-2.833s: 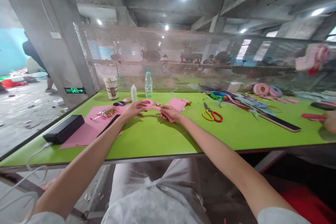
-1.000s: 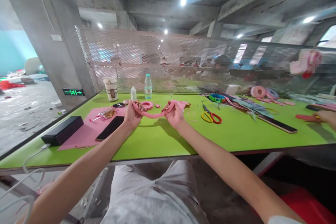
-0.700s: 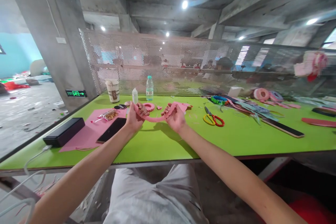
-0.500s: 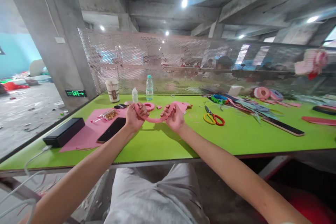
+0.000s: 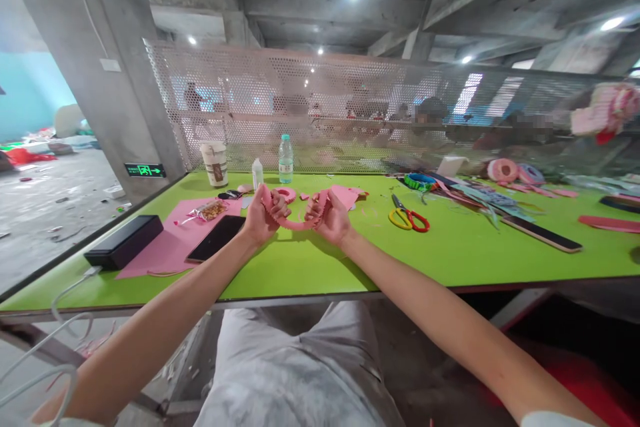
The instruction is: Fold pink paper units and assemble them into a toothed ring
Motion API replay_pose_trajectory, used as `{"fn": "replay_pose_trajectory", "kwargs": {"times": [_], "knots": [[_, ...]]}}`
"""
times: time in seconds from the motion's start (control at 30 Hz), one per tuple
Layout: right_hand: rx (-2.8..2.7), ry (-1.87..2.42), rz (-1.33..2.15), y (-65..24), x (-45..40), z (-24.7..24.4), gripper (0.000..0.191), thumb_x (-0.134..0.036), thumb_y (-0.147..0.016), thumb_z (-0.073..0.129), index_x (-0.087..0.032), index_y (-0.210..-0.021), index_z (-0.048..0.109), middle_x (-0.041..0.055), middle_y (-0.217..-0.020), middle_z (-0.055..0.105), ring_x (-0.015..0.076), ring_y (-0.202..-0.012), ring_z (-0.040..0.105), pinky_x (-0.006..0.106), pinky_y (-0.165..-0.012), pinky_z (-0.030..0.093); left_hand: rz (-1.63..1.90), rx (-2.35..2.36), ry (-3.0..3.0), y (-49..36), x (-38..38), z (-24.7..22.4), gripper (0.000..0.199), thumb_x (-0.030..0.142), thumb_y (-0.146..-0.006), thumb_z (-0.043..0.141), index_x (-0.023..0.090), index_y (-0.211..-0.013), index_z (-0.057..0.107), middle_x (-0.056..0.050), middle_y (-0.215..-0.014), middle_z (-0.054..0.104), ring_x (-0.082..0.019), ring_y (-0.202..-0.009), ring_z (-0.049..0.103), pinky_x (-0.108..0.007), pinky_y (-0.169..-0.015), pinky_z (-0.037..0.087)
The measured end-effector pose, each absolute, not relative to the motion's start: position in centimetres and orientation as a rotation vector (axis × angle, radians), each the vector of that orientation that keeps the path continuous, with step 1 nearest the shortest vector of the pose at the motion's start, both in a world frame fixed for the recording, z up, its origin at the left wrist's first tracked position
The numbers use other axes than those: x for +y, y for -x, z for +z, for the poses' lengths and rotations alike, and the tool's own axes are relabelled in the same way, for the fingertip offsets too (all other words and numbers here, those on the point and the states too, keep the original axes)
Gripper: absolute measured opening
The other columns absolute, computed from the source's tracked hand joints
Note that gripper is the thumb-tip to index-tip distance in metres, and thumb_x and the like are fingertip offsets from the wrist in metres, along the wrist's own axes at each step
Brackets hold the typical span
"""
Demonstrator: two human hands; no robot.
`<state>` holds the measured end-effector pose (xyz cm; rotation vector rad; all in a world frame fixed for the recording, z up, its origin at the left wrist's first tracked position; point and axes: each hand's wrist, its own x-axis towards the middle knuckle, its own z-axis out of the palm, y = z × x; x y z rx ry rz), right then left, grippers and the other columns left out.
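A pink strip with a notched edge hangs in a shallow downward curve between my two hands, above the green table. My left hand is closed on one end of it, fingers wrapped round. The other end is gripped by my right hand, with the fingers curled toward the middle. Just behind my left hand lies a pink ring-shaped roll. Past my right hand are pink paper pieces. A small white bottle stands behind my left hand.
Scissors with yellow and red handles lie to the right. On the left are a black phone, a black box with a cable, pink paper and a snack bag. A paper cup and plastic bottle stand behind.
The strip now bends in a deeper curve, and its ends stand more upright in my hands. Both hands keep their hold. The view has shifted slightly.
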<state>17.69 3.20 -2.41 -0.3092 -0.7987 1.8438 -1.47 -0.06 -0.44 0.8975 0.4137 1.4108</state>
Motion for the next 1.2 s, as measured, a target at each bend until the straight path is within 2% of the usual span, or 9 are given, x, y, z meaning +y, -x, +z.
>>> {"fn": "replay_pose_trajectory", "kwargs": {"times": [0.23, 0.37, 0.53, 0.77, 1.07, 1.2], "knots": [[-0.809, 0.306, 1.859, -17.73, 3.29, -2.68, 0.05, -0.047, -0.114, 0.032, -0.022, -0.081, 0.059, -0.0024, -0.057, 0.049, 0.015, -0.05, 0.039, 0.028, -0.055, 0.044, 1.4, 0.438, -0.93, 1.65, 0.17, -0.69, 0.059, 0.059, -0.107, 0.043, 0.022, -0.061, 0.047, 0.005, -0.052, 0.033, -0.011, -0.044, 0.034, -0.029, -0.052, 0.039], [-0.817, 0.342, 1.877, -17.74, 3.27, -2.73, 0.046, -0.049, -0.112, 0.038, -0.022, -0.081, 0.06, -0.0035, -0.055, 0.046, 0.0157, -0.048, 0.041, 0.027, -0.051, 0.043, 1.39, 0.47, -0.948, 1.58, 0.22, -0.76, 0.056, 0.054, -0.107, 0.045, 0.022, -0.061, 0.046, 0.005, -0.052, 0.031, -0.011, -0.045, 0.032, -0.028, -0.051, 0.037], [-0.829, 0.406, 1.897, -17.63, 3.11, -2.71, 0.047, -0.057, -0.108, 0.046, -0.022, -0.079, 0.059, -0.0029, -0.056, 0.049, 0.0156, -0.049, 0.044, 0.028, -0.051, 0.045, 1.379, 0.503, -0.975, 1.6, 0.23, -0.93, 0.057, 0.057, -0.105, 0.045, 0.023, -0.06, 0.046, 0.005, -0.051, 0.031, -0.011, -0.044, 0.032, -0.029, -0.051, 0.038], [-0.848, 0.439, 1.896, -17.64, 3.11, -2.98, 0.051, -0.062, -0.107, 0.045, -0.022, -0.077, 0.059, -0.0004, -0.059, 0.056, 0.0165, -0.054, 0.052, 0.029, -0.059, 0.049, 1.392, 0.524, -0.998, 1.64, 0.12, -0.95, 0.06, 0.063, -0.104, 0.044, 0.023, -0.06, 0.048, 0.004, -0.05, 0.032, -0.011, -0.043, 0.032, -0.03, -0.05, 0.038], [-0.863, 0.413, 1.89, -17.63, 3.0, -2.95, 0.056, -0.066, -0.107, 0.042, -0.024, -0.073, 0.054, -0.0023, -0.053, 0.049, 0.0164, -0.05, 0.045, 0.03, -0.057, 0.047, 1.398, 0.504, -0.996, 1.55, 0.13, -0.85, 0.053, 0.059, -0.103, 0.05, 0.023, -0.065, 0.05, 0.003, -0.054, 0.04, -0.013, -0.045, 0.038, -0.031, -0.054, 0.043], [-0.864, 0.387, 1.898, -17.68, 2.8, -2.83, 0.056, -0.065, -0.108, 0.04, -0.024, -0.071, 0.051, -0.0031, -0.052, 0.046, 0.0153, -0.048, 0.039, 0.029, -0.054, 0.044, 1.361, 0.472, -0.993, 1.7, 0.11, -0.93, 0.051, 0.053, -0.105, 0.05, 0.022, -0.064, 0.05, 0.004, -0.054, 0.04, -0.012, -0.045, 0.037, -0.03, -0.053, 0.041]]}}
